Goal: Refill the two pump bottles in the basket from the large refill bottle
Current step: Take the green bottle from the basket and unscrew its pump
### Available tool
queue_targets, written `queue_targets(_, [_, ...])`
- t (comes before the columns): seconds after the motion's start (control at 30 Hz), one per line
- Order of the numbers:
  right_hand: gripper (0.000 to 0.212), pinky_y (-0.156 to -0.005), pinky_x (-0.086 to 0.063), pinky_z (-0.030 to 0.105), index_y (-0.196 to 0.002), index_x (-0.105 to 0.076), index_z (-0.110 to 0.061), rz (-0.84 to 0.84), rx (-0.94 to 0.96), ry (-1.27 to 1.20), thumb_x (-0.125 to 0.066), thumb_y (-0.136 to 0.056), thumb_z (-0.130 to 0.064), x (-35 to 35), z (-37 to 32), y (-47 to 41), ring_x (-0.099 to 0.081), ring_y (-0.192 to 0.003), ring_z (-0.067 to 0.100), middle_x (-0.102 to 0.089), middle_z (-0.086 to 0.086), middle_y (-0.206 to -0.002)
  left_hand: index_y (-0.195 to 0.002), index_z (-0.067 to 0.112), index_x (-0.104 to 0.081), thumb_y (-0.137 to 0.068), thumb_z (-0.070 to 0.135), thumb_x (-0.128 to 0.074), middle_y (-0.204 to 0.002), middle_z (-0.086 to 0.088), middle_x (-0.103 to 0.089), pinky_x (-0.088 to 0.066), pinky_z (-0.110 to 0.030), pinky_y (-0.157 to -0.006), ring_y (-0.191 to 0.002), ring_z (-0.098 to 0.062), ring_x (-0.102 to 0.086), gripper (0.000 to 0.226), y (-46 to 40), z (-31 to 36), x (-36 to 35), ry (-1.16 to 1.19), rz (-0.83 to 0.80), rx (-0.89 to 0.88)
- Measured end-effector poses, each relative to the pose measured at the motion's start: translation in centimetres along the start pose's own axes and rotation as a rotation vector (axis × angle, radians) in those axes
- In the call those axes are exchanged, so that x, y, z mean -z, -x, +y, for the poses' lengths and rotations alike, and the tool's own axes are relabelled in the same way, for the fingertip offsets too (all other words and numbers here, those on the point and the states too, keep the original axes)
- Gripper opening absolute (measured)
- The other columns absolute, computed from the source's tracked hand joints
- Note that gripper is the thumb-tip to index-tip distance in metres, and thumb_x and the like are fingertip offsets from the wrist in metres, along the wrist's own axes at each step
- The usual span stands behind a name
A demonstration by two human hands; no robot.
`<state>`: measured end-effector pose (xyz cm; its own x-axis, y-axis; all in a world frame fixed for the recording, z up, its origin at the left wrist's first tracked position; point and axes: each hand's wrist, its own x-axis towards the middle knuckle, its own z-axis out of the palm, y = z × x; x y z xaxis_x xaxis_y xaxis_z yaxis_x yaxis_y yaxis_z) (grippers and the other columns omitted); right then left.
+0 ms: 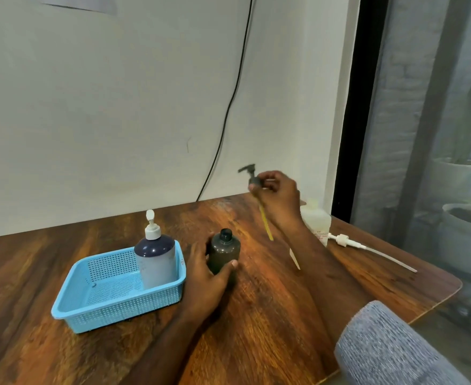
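Note:
A small dark bottle (pixel 225 252) stands upright on the wooden table (pixel 62 245) with its neck uncapped, and my left hand (pixel 206 273) grips its lower body. My right hand (pixel 278 195) is raised above the table and holds the black pump head (pixel 252 176), whose yellowish dip tube (pixel 266 223) hangs down at a slant. A grey pump bottle (pixel 156 257) with a white pump stands in the back right corner of the light blue basket (pixel 90 315). The large translucent refill bottle (pixel 316 220) stands behind my right forearm, partly hidden.
A white pump with a long tube (pixel 367 247) lies on the table to the right of the refill bottle. A black cable (pixel 228 112) hangs down the wall. The table's right edge borders a window with plant pots (pixel 465 237) outside.

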<state>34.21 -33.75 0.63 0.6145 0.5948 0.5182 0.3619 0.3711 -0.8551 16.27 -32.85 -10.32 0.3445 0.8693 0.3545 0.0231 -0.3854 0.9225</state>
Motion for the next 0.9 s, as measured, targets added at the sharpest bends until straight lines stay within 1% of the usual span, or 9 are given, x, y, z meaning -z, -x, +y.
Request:
queue_targets(0.1, [0.021, -0.073, -0.053, 0.022, -0.094, -0.068, -0.026, -0.307, -0.075, 0.450, -0.079, -0.082, -0.013, -1.1, 3.7, 1.3, -0.064, -0.087, 0.006, -0.068, -0.008, -0.094, -0.133, 0.045, -0.040, -0.081, 0.024, -0.079, -0.132, 0.021, -0.047, -0.043, -0.025, -0.096, -0.122, -0.005, -0.048, 0.069, 0.0, -0.4, 0.0, -0.023, 0.005, -0.024])
queue_targets(0.17, [0.020, -0.072, -0.049, 0.022, -0.095, -0.064, -0.029, -0.406, -0.075, 0.615, -0.076, -0.086, -0.017, -1.6, 5.9, 2.2, -0.061, -0.088, 0.006, -0.065, -0.009, -0.096, -0.133, 0.045, -0.040, -0.080, 0.025, -0.080, -0.134, 0.020, -0.047, -0.043, -0.027, -0.097, -0.123, -0.005, -0.048, 0.069, -0.1, -0.7, 0.1, -0.037, 0.002, -0.023])
queue_targets(0.33, [0.010, -0.064, -0.040, 0.017, -0.099, -0.062, -0.027, -0.474, -0.001, 0.728, -0.066, -0.093, -0.021, -2.1, 8.8, 3.8, -0.056, -0.083, 0.005, -0.063, -0.005, -0.098, -0.132, 0.046, -0.039, -0.082, 0.027, -0.078, -0.130, 0.023, -0.047, -0.042, -0.025, -0.097, -0.121, -0.002, -0.048, 0.067, -0.4, -1.1, 0.2, -0.060, 0.007, -0.026])
queue_targets(0.43, [0.009, -0.067, -0.044, 0.020, -0.091, -0.063, -0.030, -0.511, 0.016, 0.716, -0.069, -0.089, -0.023, -2.4, 10.0, 4.1, -0.059, -0.083, 0.006, -0.064, -0.009, -0.092, -0.137, 0.041, -0.041, -0.083, 0.031, -0.077, -0.131, 0.023, -0.048, -0.044, -0.029, -0.100, -0.122, -0.002, -0.048, 0.066, -0.7, -1.5, 0.1, -0.075, 0.016, -0.014])
queue_targets(0.6, [0.023, -0.083, -0.054, 0.026, -0.108, -0.066, -0.033, -0.484, 0.029, 0.705, -0.073, -0.086, -0.029, -2.1, 10.9, 4.5, -0.060, -0.095, 0.006, -0.066, -0.009, -0.108, -0.140, 0.038, -0.040, -0.083, 0.037, -0.076, -0.134, 0.022, -0.047, -0.044, -0.029, -0.100, -0.122, -0.003, -0.048, 0.067, -1.1, -1.8, -0.1, -0.106, 0.012, -0.012])
queue_targets(0.7, [0.023, -0.079, -0.047, 0.017, -0.111, -0.066, -0.029, -0.436, 0.032, 0.673, -0.071, -0.089, -0.026, -1.2, 9.8, 4.6, -0.059, -0.100, 0.008, -0.066, -0.006, -0.115, -0.140, 0.039, -0.039, -0.083, 0.040, -0.076, -0.136, 0.020, -0.047, -0.045, -0.029, -0.099, -0.122, -0.004, -0.048, 0.069, -1.1, -1.8, -0.1, -0.120, 0.007, -0.010])
queue_targets(0.77, [0.020, -0.076, -0.039, 0.010, -0.113, -0.068, -0.027, -0.338, 0.094, 0.686, -0.067, -0.093, -0.026, -0.1, 8.3, 5.0, -0.056, -0.101, 0.006, -0.065, -0.007, -0.116, -0.135, 0.044, -0.038, -0.081, 0.040, -0.078, -0.132, 0.022, -0.047, -0.044, -0.028, -0.098, -0.119, -0.003, -0.049, 0.067, -1.0, -1.8, -0.3, -0.141, 0.001, -0.015])
queue_targets(0.8, [0.021, -0.077, -0.040, 0.009, -0.115, -0.068, -0.025, -0.269, 0.144, 0.690, -0.065, -0.095, -0.026, 0.6, 7.3, 5.4, -0.055, -0.100, 0.004, -0.066, -0.007, -0.116, -0.132, 0.048, -0.037, -0.080, 0.039, -0.079, -0.129, 0.024, -0.047, -0.044, -0.027, -0.097, -0.116, -0.001, -0.049, 0.067, -1.0, -1.8, -0.3, -0.151, -0.001, -0.024])
queue_targets(0.9, [0.015, -0.078, -0.049, 0.019, -0.109, -0.064, -0.019, -0.009, 0.342, 0.621, -0.065, -0.094, -0.021, 3.5, 5.0, 7.2, -0.057, -0.094, 0.009, -0.066, -0.001, -0.107, -0.135, 0.050, -0.037, -0.079, 0.037, -0.080, -0.123, 0.033, -0.047, -0.046, -0.029, -0.098, -0.115, 0.004, -0.049, 0.072, -0.9, -1.9, -0.4, -0.178, 0.004, -0.078])
